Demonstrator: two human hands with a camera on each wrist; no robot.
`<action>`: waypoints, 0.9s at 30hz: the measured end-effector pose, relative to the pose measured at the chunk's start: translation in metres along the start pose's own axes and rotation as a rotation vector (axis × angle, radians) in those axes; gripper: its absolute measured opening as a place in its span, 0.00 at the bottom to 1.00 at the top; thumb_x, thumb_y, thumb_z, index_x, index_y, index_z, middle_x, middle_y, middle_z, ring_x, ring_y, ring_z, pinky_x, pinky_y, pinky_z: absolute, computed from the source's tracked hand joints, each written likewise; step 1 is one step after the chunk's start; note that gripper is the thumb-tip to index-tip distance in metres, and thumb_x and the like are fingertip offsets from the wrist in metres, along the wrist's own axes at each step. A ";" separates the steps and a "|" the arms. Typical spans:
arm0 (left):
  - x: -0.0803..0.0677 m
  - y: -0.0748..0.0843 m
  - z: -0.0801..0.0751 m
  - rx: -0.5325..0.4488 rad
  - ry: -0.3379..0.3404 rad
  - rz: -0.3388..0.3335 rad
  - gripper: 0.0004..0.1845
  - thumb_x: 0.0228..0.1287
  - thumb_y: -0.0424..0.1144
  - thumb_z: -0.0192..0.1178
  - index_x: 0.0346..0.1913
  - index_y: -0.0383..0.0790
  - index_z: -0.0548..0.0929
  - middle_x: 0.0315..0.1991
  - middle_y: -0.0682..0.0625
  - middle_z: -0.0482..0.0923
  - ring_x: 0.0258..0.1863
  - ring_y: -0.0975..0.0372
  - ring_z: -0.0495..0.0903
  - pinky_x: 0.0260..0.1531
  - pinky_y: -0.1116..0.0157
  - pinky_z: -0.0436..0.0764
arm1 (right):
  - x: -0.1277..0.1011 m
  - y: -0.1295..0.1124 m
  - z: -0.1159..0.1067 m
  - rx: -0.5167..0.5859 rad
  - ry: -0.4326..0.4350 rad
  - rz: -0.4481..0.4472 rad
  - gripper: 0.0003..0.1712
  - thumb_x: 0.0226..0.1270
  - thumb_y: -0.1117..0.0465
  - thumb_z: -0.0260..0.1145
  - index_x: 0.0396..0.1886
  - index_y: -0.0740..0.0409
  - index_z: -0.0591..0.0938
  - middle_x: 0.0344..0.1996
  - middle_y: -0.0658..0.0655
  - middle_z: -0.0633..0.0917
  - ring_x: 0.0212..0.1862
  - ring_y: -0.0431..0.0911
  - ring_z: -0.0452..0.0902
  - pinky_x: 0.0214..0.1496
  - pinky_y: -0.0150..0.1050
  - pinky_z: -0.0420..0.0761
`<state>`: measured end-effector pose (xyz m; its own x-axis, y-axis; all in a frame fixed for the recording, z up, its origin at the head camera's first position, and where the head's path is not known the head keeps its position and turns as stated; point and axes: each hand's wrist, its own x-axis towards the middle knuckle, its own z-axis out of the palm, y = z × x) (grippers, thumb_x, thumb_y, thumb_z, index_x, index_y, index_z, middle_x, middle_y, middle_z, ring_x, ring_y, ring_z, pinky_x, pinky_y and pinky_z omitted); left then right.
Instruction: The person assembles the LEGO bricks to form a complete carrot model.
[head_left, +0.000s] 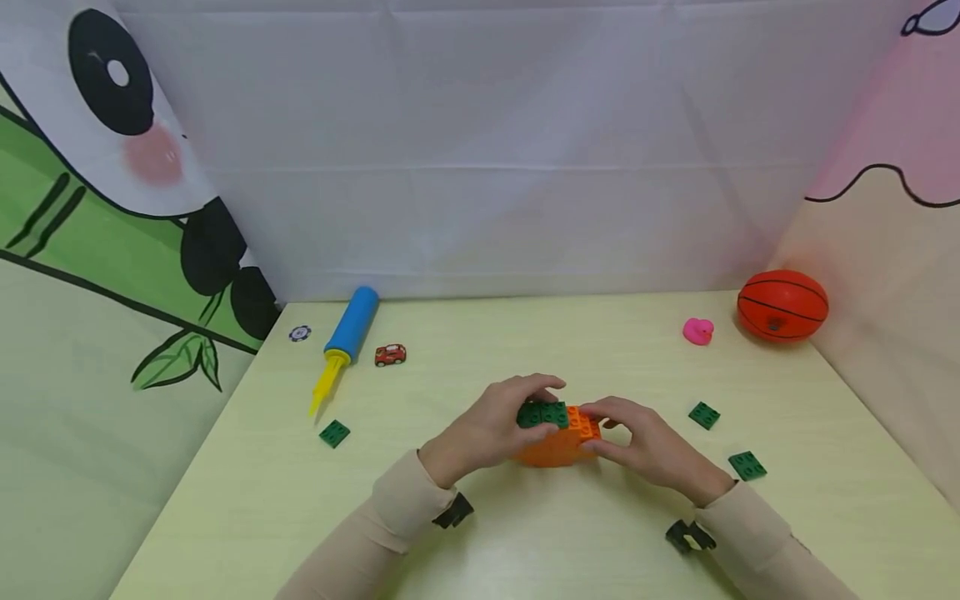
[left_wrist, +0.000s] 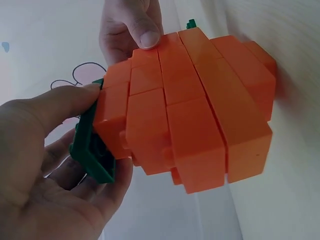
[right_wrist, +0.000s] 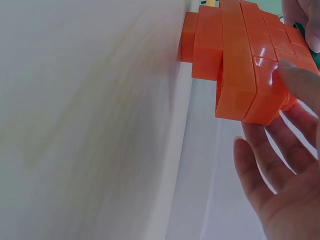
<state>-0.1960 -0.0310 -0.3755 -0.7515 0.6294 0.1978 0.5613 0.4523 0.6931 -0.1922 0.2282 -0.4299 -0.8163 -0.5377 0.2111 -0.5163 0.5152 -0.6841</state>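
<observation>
Both of your hands meet on one orange block model (head_left: 558, 446) near the middle of the pale table (head_left: 525, 542), close to your edge. Its long axis runs roughly left to right across you, with a green plate (head_left: 543, 413) on the top toward your left and bare orange studs toward your right. Your left hand (head_left: 491, 429) comes in from the left with fingers curled over the green plate, gripping it against the model; your right hand (head_left: 648, 446) comes from the right and pinches the orange end between thumb and fingers. The left wrist view shows what the head view hides: the model's stepped, rounded side built of stacked orange layers (left_wrist: 190, 105), the green plate (left_wrist: 90, 150) edge-on between your thumb and fingers, and your right thumb pressing the far end. The right wrist view shows the model (right_wrist: 240, 60) resting on the table, with your right fingers spread beneath its overhang. Three loose green plates (head_left: 334, 433) lie apart on the table, two of them to your right.
</observation>
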 end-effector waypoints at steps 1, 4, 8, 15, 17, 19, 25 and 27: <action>0.001 0.000 0.000 -0.007 -0.002 -0.003 0.27 0.65 0.36 0.68 0.65 0.42 0.74 0.52 0.51 0.83 0.50 0.64 0.81 0.56 0.66 0.78 | 0.000 0.000 -0.001 0.000 -0.004 0.004 0.27 0.64 0.49 0.71 0.62 0.48 0.79 0.52 0.42 0.82 0.51 0.38 0.78 0.54 0.46 0.83; -0.002 -0.003 0.000 -0.018 -0.001 -0.001 0.28 0.65 0.37 0.67 0.67 0.42 0.73 0.52 0.52 0.82 0.49 0.65 0.81 0.54 0.68 0.79 | 0.000 -0.001 0.000 -0.005 -0.011 0.005 0.28 0.65 0.48 0.71 0.63 0.48 0.79 0.53 0.42 0.82 0.52 0.38 0.78 0.55 0.45 0.82; -0.012 -0.013 -0.003 -0.007 0.035 0.029 0.31 0.66 0.43 0.67 0.69 0.43 0.71 0.57 0.51 0.79 0.53 0.64 0.78 0.56 0.65 0.78 | 0.001 -0.002 0.000 -0.001 -0.016 0.019 0.28 0.65 0.47 0.70 0.63 0.49 0.79 0.54 0.43 0.82 0.52 0.39 0.78 0.55 0.47 0.82; -0.065 -0.053 -0.046 0.138 0.163 -0.185 0.32 0.66 0.52 0.65 0.70 0.47 0.72 0.61 0.50 0.77 0.58 0.57 0.76 0.58 0.50 0.77 | 0.001 -0.002 0.001 0.008 -0.014 0.028 0.28 0.64 0.48 0.71 0.63 0.49 0.79 0.55 0.45 0.82 0.52 0.41 0.78 0.55 0.49 0.82; -0.085 -0.072 -0.062 0.193 0.188 -0.305 0.32 0.66 0.50 0.66 0.70 0.45 0.71 0.61 0.46 0.77 0.58 0.53 0.76 0.58 0.47 0.77 | 0.001 -0.002 0.000 0.012 -0.015 0.027 0.28 0.65 0.48 0.71 0.63 0.50 0.79 0.55 0.45 0.82 0.52 0.41 0.78 0.55 0.48 0.82; -0.106 -0.090 -0.077 0.241 0.196 -0.433 0.33 0.65 0.47 0.67 0.70 0.42 0.71 0.62 0.43 0.76 0.58 0.49 0.75 0.58 0.45 0.76 | 0.000 -0.002 0.000 0.008 -0.018 0.026 0.28 0.65 0.48 0.70 0.63 0.50 0.79 0.55 0.45 0.82 0.53 0.41 0.78 0.55 0.47 0.82; -0.149 -0.125 -0.103 0.320 0.156 -0.685 0.35 0.63 0.42 0.69 0.69 0.35 0.69 0.60 0.34 0.75 0.57 0.42 0.74 0.57 0.42 0.75 | -0.001 0.000 0.000 -0.013 -0.002 0.013 0.28 0.65 0.49 0.71 0.63 0.50 0.79 0.55 0.45 0.82 0.52 0.40 0.78 0.54 0.45 0.82; -0.156 -0.129 -0.105 0.326 0.138 -0.714 0.35 0.62 0.42 0.70 0.69 0.33 0.69 0.59 0.33 0.75 0.56 0.42 0.74 0.57 0.42 0.75 | -0.001 0.000 0.001 -0.016 0.002 0.005 0.27 0.65 0.49 0.71 0.63 0.50 0.79 0.55 0.46 0.82 0.52 0.40 0.78 0.54 0.44 0.82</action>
<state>-0.1879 -0.2541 -0.4228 -0.9919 0.0434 -0.1190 -0.0150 0.8923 0.4512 -0.1913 0.2288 -0.4310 -0.8191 -0.5342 0.2090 -0.5165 0.5283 -0.6739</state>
